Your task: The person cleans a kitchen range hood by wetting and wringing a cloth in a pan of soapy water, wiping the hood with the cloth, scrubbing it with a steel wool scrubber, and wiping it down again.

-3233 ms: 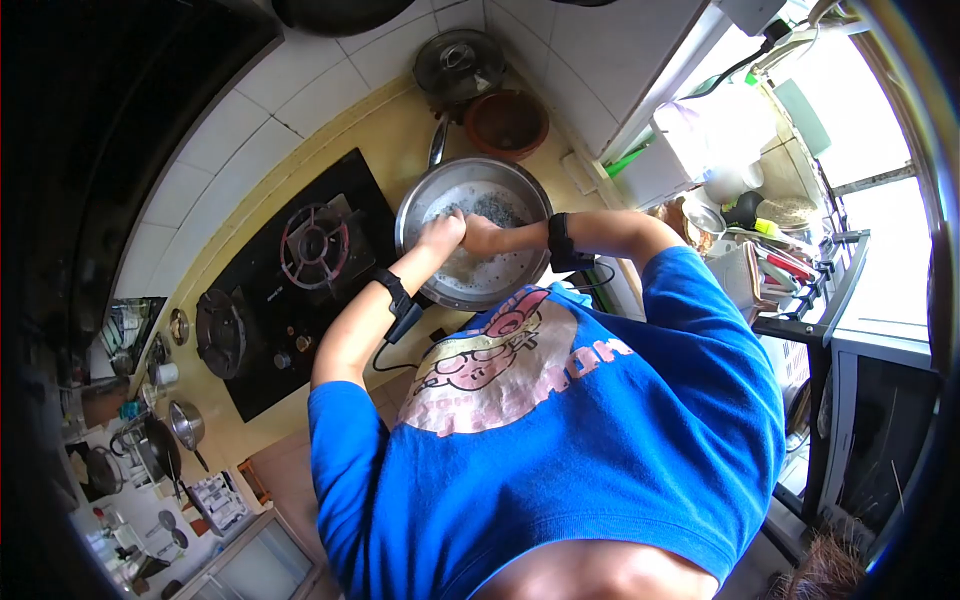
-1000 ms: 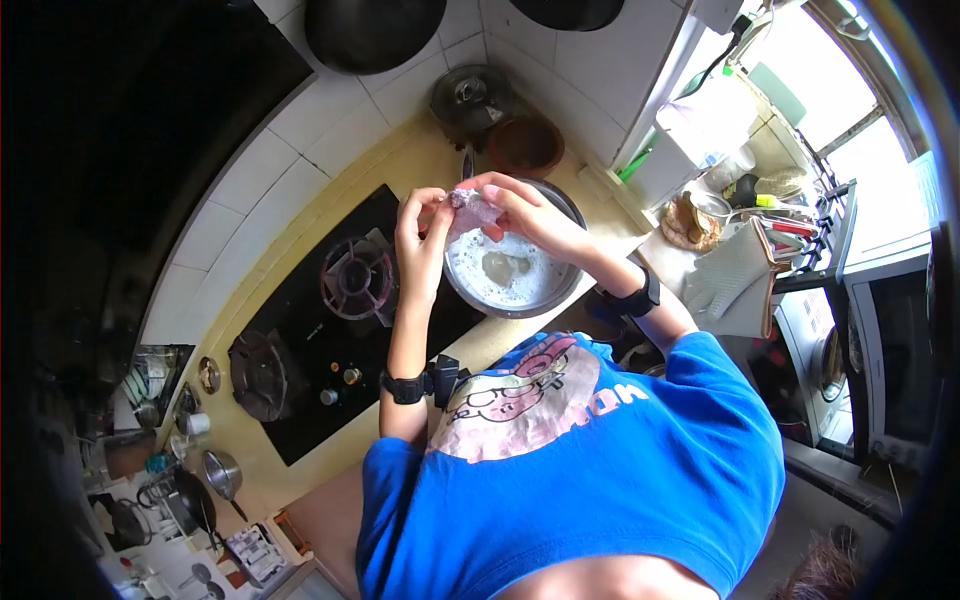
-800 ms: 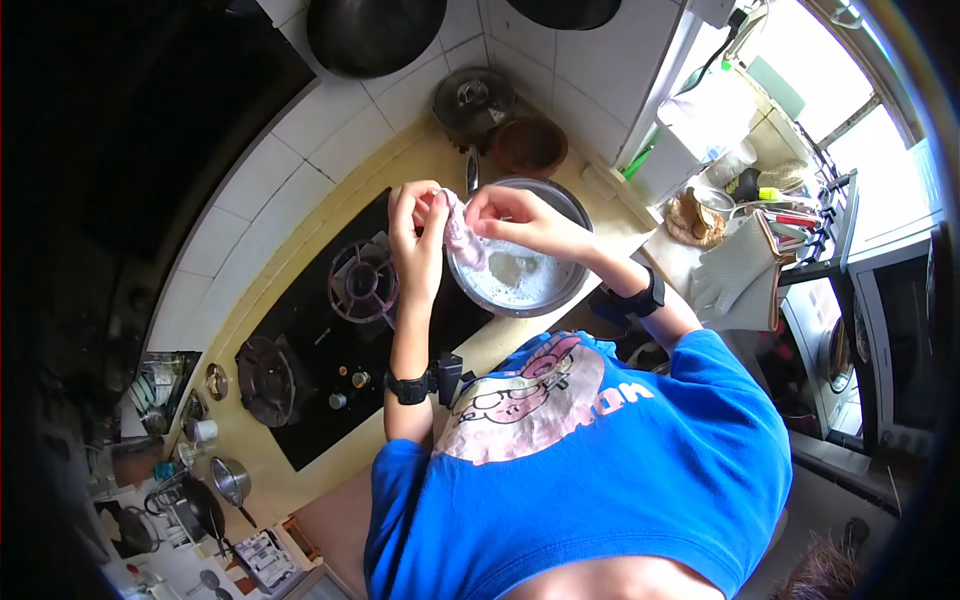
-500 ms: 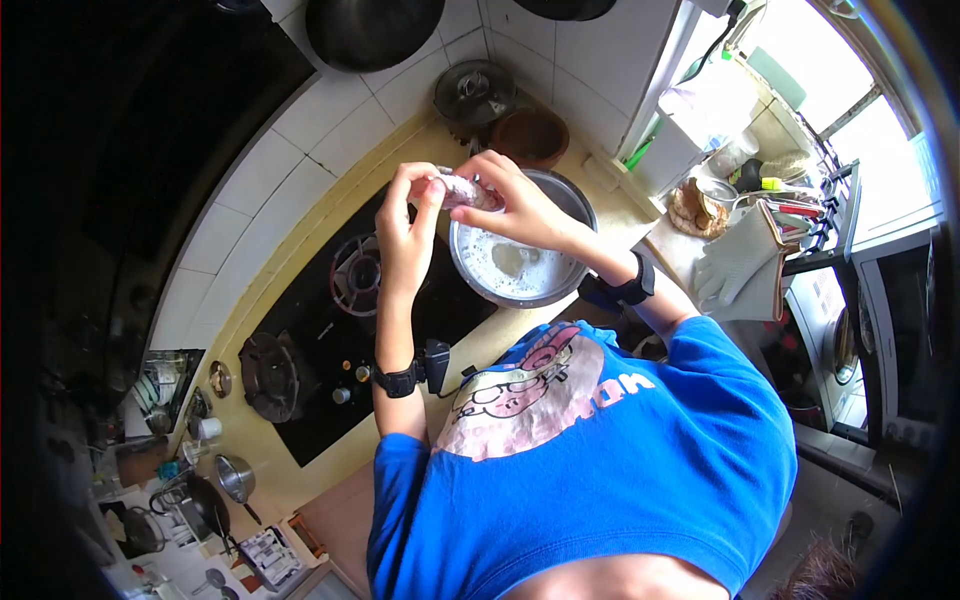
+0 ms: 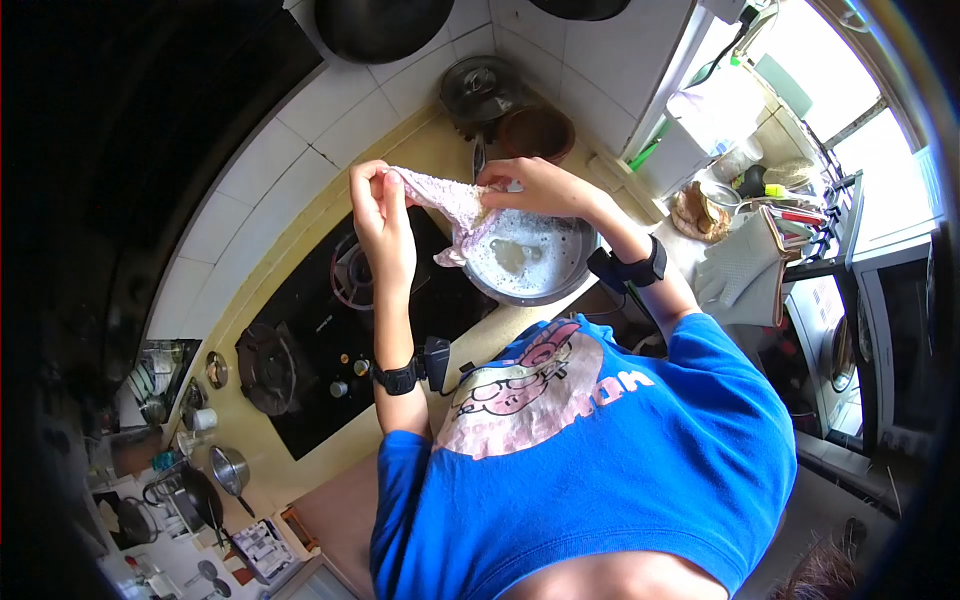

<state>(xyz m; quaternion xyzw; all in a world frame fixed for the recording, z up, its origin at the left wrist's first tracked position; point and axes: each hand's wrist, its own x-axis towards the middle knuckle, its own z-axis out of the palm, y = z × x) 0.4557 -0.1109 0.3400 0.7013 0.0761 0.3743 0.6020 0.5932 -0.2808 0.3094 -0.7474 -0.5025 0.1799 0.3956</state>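
Note:
A damp pinkish-white cloth (image 5: 447,198) is stretched between my two hands. My left hand (image 5: 385,215) pinches its left corner between thumb and fingers, over the stove. At the other end my right hand (image 5: 535,188) grips the cloth above the pot. One loose corner hangs down by the pot's left rim. The grey metal pot (image 5: 540,299) stands on the right part of the stove and holds cloudy, foamy water. Its handle points away from me, behind the cloth.
Under my left arm lies a black gas stove (image 5: 325,345) with burners and knobs. A glass-lidded pan (image 5: 482,90) and a brown clay pot (image 5: 536,133) stand in the back corner. Oven mitts (image 5: 737,265) hang at right. A strainer (image 5: 229,470) is at lower left.
The cloth was bunched up between both hands and is now spread out. My hands have moved apart, and a corner of the cloth has dropped down.

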